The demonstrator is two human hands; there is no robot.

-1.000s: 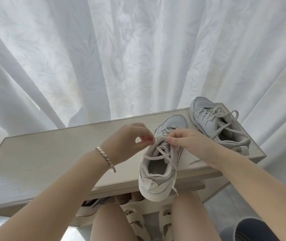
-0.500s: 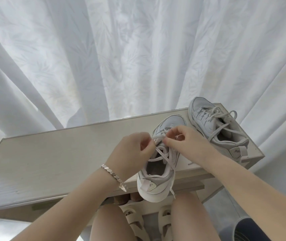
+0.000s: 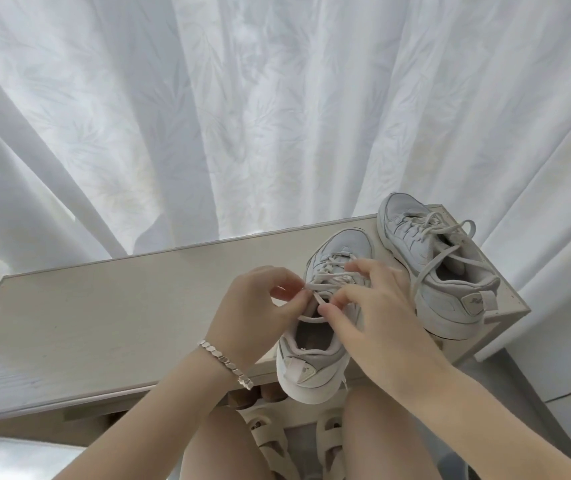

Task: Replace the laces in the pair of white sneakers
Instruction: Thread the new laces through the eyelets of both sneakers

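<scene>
Two white sneakers stand on a pale shelf top [image 3: 104, 313]. The near sneaker [image 3: 312, 368] has its heel hanging over the front edge and its toe pointing away from me. My left hand [image 3: 253, 313] pinches its white lace [image 3: 315, 287] at the left side of the tongue. My right hand [image 3: 374, 313] pinches the same lace from the right, and covers the shoe's right side. The far sneaker [image 3: 429, 268] rests at the right end, its laces loose and untied.
White curtains [image 3: 242, 116] hang right behind the shelf. My bare knees and sandalled feet [image 3: 270, 441] show below the front edge. Other shoes sit in the shelf compartment underneath. The shelf's right end [image 3: 516, 306] is just beyond the far sneaker.
Both hands have closed in over the near sneaker's tongue, fingertips now almost touching. My right hand slid left and lower across the shoe. The shoes have stayed where they were.
</scene>
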